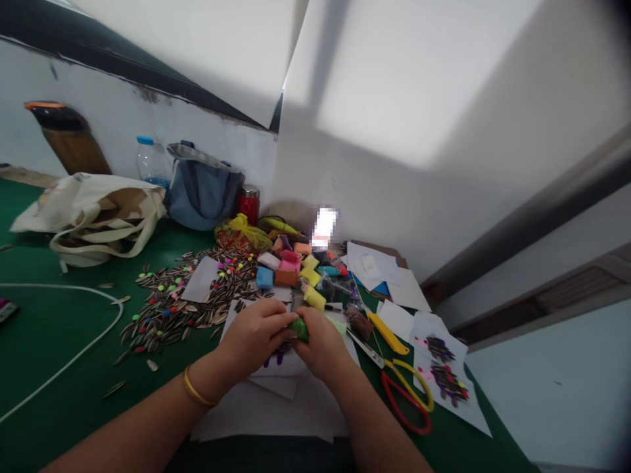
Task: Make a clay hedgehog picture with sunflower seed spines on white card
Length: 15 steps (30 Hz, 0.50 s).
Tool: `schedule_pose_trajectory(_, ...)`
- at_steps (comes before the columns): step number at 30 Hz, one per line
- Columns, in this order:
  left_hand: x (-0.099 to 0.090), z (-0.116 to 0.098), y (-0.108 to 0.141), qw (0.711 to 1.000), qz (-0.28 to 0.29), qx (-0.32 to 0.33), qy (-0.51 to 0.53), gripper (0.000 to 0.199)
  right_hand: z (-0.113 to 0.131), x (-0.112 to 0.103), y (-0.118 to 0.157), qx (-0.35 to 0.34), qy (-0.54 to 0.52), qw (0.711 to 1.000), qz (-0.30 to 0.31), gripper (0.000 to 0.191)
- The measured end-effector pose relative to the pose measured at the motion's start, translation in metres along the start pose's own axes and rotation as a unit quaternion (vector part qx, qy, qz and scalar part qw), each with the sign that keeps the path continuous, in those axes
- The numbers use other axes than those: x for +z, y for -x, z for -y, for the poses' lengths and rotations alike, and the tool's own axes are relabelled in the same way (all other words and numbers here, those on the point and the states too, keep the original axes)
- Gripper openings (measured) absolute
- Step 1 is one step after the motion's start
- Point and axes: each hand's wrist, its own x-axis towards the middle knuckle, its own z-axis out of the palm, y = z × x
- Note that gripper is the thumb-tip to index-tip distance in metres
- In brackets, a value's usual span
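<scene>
Both hands meet over the white paper (231, 410) at the table's near middle. Between them is a small green packet (299, 328), probably modelling clay in a clear wrapper. My left hand (259, 332), with a gold bangle on its wrist, pinches one side of it. My right hand (318, 341) is closed around the other side. Part of a purple shape (276, 358) on the paper shows below the hands. Just beyond them lie several coloured clay packets, among them a yellow one (314, 299) and a brown one (286, 277).
Sunflower seeds (197, 315) mixed with coloured beads spread to the left. On the right lie scissors (394, 378), a yellow box cutter (388, 333) and sheets with decorated figures (446, 384). A canvas bag (98, 210), a blue bag (202, 187) and a red flask (250, 203) stand behind.
</scene>
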Motion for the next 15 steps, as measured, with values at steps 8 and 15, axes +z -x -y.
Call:
schedule_pose_trajectory(8, -0.0037, 0.0037, -0.0020, 0.998, -0.013, 0.049, -0.039, 0.014, 0.0065, -0.0050, -0.0019, 0.036, 0.004, 0.999, 0.014, 0.033)
schedule_pose_trajectory(15, -0.0078, 0.0017, -0.0022, 0.993, -0.012, 0.106, -0.059, 0.021, 0.0089, -0.0043, -0.0010, 0.047, -0.067, 0.997, 0.001, 0.028)
